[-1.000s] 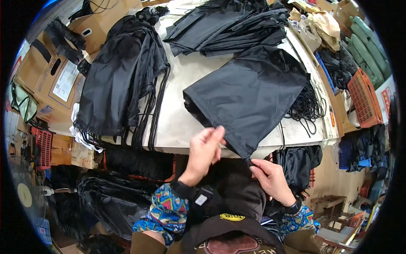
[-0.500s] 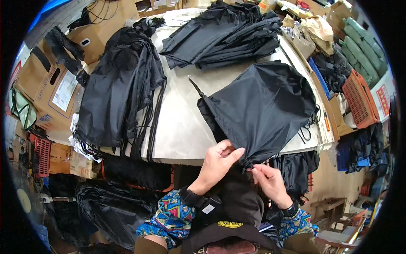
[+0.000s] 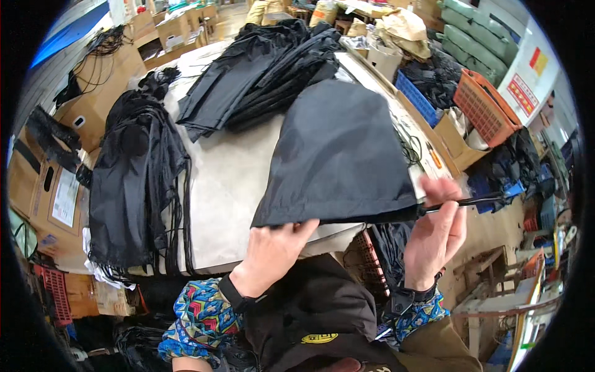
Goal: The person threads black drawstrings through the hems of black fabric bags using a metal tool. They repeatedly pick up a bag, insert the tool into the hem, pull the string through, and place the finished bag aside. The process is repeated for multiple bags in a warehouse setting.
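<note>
At centre frame a black drawstring bag (image 3: 341, 155) is held stretched over the table's (image 3: 229, 180) near edge. Its hem is pinched by the left hand (image 3: 273, 251), while its black cord (image 3: 471, 201) is gripped taut by the right hand (image 3: 437, 239), apparently to keep the opening flat.

Counts: 2 hands, left hand (image 3: 271, 253) and right hand (image 3: 436, 233), both on 1 black bag (image 3: 339, 155). 1 table (image 3: 229, 180) w/ 2 heaps of black bags, left pile (image 3: 133, 180) and far pile (image 3: 260, 74) (pieces per heap can't be counted). 1 orange crate (image 3: 482, 110), 1 blue crate (image 3: 416, 99), approx. 3 cardboard boxes (image 3: 52, 192) at left.
</note>
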The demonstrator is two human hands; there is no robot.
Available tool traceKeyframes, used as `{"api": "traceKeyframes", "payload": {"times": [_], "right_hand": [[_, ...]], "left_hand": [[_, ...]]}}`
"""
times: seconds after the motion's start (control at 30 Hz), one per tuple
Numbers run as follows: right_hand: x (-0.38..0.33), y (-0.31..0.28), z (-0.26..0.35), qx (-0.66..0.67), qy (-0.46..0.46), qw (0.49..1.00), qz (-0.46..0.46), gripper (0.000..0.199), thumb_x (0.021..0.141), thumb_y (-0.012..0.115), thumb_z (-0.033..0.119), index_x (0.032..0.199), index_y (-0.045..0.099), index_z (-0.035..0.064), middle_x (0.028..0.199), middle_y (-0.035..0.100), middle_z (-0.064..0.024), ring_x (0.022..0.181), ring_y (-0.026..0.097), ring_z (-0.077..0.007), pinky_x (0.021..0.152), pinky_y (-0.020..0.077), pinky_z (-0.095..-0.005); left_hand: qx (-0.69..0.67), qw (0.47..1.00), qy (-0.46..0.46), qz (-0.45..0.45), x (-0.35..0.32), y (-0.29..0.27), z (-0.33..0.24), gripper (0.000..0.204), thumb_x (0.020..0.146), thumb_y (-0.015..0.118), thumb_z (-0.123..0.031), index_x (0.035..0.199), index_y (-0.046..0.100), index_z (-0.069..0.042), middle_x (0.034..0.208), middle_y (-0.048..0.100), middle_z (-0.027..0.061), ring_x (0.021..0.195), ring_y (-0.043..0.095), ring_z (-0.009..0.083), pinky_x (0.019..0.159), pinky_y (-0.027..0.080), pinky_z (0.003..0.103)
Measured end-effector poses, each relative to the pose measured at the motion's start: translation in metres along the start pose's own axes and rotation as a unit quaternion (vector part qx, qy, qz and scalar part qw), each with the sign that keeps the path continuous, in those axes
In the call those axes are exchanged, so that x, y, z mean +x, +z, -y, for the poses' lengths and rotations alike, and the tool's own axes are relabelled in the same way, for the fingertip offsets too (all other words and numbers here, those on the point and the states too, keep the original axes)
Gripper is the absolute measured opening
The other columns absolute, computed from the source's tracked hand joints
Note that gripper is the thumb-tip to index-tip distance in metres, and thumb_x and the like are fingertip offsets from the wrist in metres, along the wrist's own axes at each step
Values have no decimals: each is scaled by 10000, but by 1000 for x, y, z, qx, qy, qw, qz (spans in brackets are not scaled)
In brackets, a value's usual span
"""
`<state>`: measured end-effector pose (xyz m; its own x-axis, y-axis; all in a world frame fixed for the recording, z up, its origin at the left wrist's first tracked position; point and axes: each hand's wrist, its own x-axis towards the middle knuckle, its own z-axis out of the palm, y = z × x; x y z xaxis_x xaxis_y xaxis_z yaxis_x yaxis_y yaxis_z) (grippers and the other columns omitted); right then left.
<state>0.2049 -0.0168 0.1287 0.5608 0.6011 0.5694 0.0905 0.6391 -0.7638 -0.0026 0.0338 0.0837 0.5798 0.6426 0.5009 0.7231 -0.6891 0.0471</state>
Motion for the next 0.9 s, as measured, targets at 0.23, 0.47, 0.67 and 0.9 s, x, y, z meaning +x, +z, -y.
{"api": "traceKeyframes", "payload": {"times": [0.23,0.47,0.67,0.9], "right_hand": [[53,-266,-22,3,14,977,-211,321,927,463,124,1231,454,23,702,422,44,580,388,-55,593,397,-212],[29,-230,-24,-178,208,930,-245,245,941,498,197,1120,594,60,605,350,98,457,310,-6,389,254,-171],[-80,-80,-83,-187,402,860,253,214,950,523,205,995,634,28,635,466,59,554,403,-19,475,326,-196],[-90,-31,-68,-233,238,865,376,186,899,621,172,959,632,-5,624,478,26,594,403,-32,510,352,-229]], "left_hand": [[133,973,-10,187,-48,29,89,81,715,605,-121,755,676,-116,656,645,68,642,656,214,629,496,347],[-16,990,-7,141,-80,22,108,369,631,552,47,995,617,37,1014,600,207,1029,550,353,948,399,436],[-411,855,-315,-26,-99,27,-16,129,768,627,29,896,626,22,821,579,85,718,571,174,639,466,263],[-514,755,-401,-75,-70,65,-57,164,855,666,-119,909,633,32,738,634,55,610,534,72,538,429,236]]}}
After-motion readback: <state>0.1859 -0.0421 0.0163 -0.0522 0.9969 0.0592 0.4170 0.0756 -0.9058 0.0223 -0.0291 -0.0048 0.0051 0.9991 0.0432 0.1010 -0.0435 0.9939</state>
